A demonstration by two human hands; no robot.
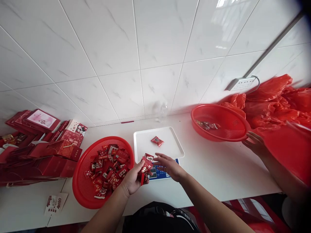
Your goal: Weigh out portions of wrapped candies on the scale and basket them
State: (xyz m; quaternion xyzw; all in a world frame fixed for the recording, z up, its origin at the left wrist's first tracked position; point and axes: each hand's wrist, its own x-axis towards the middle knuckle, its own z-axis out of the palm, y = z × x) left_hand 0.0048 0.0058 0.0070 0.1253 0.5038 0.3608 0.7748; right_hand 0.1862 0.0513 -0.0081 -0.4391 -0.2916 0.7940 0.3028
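My left hand (134, 177) is closed around several small red candy packets (147, 164), between the basket and the tray. Close to its right, my right hand (169, 165) is held out with fingers extended and apart, over the front edge of the tray; no packet shows in it. One red candy packet (157, 141) lies on the white tray (178, 146). The tray rests above a blue-panelled device (160, 174), partly hidden by my hands. Left of my left hand stands a red perforated basket (79, 181) with many wrapped candies (113, 173) inside.
Another person's hand (254, 142) touches the rim of a second red basket (220, 137), which holds a few packets. Red plastic bags (269, 103) pile up at the right, below a power strip (241, 84). Red gift boxes (46, 152) crowd the left side. A printed card (55, 203) lies front left.
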